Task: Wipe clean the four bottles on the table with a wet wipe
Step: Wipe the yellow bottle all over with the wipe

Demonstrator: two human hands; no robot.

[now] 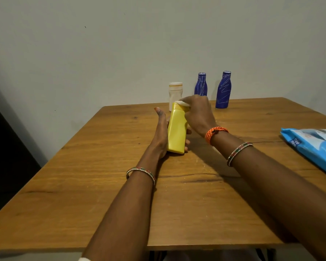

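- Left hand [161, 132] grips the yellow bottle [177, 129] from its left side, thumb pointing up, fingertips showing round the bottle's right edge.
- The yellow bottle stands tilted over the middle of the table [83, 166], its base near the wood; no label or print shows on the face in view.
- White bottle [174, 93] stands behind it at the far edge, an orange band on its cap.
- Right hand [198, 112] pinches a white wipe [183, 103] against the yellow bottle's top.
- Two blue bottles [200, 84] [223, 90] with white scribbled lines stand upright at the far edge, apart from each other.
- Blue wipes pack [312, 147] lies at the right edge; its white lettering is too small to read surely.
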